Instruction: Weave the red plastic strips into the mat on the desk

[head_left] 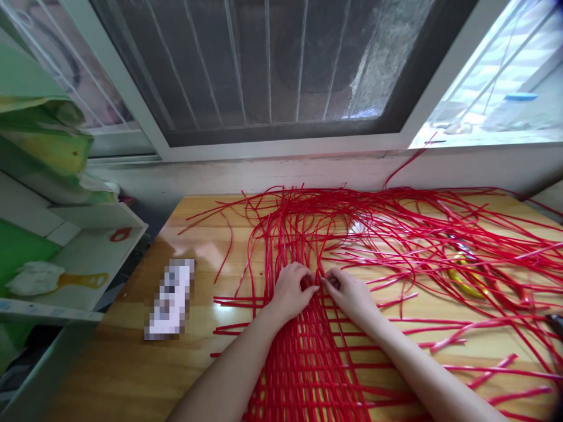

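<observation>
A panel of red plastic strips, woven in a crisscross, runs from the table's front edge towards the middle. My left hand rests on the far end of the weave, with thumb and fingertips pinched round a red strip. Close beside it on the right, my right hand pinches a red strip at the weave's right edge. Beyond both hands the long loose ends fan out in a tangle. Cross strips stick out on both sides of the panel. The fingertips partly hide the strips they grip.
Tools with yellow and red handles lie under loose strips at the right. A pixelated flat item lies on the wooden table at the left. A shelf holds a yellow-handled brush. Behind is a window.
</observation>
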Demonstrator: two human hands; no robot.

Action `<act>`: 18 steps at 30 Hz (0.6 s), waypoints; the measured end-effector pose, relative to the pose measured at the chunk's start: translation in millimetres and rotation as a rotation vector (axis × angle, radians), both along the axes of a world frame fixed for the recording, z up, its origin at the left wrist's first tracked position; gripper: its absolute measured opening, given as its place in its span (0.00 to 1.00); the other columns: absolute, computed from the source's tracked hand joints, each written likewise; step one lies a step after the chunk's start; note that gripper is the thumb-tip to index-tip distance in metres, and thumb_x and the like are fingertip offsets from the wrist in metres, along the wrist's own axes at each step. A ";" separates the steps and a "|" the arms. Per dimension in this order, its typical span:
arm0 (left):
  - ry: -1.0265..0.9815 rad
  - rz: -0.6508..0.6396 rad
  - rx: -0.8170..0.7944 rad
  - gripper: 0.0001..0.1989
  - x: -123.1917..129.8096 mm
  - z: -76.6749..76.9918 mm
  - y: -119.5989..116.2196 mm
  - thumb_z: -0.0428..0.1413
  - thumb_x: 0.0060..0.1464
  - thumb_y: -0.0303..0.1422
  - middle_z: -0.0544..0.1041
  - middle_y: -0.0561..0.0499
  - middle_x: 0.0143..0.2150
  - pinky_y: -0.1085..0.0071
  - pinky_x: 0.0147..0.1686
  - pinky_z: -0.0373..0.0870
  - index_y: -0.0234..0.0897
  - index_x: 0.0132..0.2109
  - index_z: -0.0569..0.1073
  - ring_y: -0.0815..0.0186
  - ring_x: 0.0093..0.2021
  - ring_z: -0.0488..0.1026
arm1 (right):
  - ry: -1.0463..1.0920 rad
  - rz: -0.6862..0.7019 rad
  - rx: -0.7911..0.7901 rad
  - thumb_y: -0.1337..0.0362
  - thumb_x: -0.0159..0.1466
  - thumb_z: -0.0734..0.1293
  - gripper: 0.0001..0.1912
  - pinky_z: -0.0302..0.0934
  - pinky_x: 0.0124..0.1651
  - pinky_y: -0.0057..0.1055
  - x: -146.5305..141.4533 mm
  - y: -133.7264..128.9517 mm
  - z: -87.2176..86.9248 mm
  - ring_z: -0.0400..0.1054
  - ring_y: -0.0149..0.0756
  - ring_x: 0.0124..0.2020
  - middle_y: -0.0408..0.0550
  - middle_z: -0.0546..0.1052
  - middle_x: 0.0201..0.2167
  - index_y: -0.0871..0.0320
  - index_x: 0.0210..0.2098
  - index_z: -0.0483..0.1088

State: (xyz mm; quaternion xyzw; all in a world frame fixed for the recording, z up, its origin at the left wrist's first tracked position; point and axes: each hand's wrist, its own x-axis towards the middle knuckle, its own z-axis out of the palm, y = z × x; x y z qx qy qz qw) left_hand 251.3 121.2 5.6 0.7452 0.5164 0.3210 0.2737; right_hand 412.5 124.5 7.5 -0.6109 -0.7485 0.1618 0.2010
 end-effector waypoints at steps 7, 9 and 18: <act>0.003 -0.030 0.048 0.15 -1.3 0.6 -4.1 0.52 0.47 0.29 0.65 0.50 0.41 0.66 0.43 0.63 0.43 0.44 0.69 0.65 0.41 0.64 | -0.152 0.178 0.223 0.66 0.59 0.56 0.07 0.56 0.32 0.30 -0.6 -6.8 -6.5 0.64 0.37 0.30 0.48 0.71 0.27 0.58 0.30 0.65; -0.020 -0.019 0.064 0.15 -1.4 1.2 -3.9 0.50 0.47 0.26 0.65 0.49 0.41 0.66 0.44 0.63 0.41 0.44 0.69 0.65 0.42 0.64 | -0.163 0.210 0.260 0.67 0.59 0.57 0.06 0.56 0.33 0.31 -0.1 -8.5 -6.2 0.63 0.37 0.30 0.48 0.71 0.27 0.58 0.31 0.65; -0.059 0.007 0.064 0.08 -2.1 3.0 -3.1 0.51 0.47 0.28 0.70 0.50 0.35 0.67 0.42 0.64 0.37 0.37 0.69 0.65 0.38 0.66 | -0.017 0.284 0.219 0.70 0.57 0.58 0.06 0.57 0.35 0.32 0.9 -7.7 -1.8 0.62 0.36 0.32 0.47 0.70 0.28 0.58 0.32 0.65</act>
